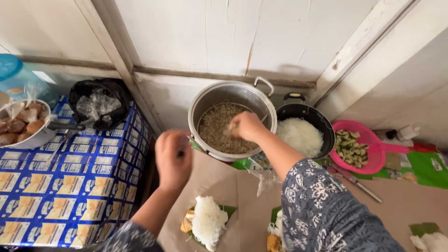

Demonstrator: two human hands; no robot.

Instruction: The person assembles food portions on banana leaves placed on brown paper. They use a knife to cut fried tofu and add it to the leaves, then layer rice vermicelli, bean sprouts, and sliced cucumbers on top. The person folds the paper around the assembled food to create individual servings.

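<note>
Steel pot [233, 100] sits by the wall, and the right hand [247, 126] dips inside it, fingers pinched on brownish crumbly filling [219, 128]. Left hand [172, 158] hovers over brown paper [210, 179], curled; can't tell its grip. White noodles [207, 221] sit below.

At your left lies a cloth [70, 186] printed all over with blue, white and yellow package pictures in rows. At its far edge sits a black plastic bag [100, 108] holding crumpled clear wrap. Farther left, clear bags [23, 114] of brown buns fill a pan. You see no signs or screens.
</note>
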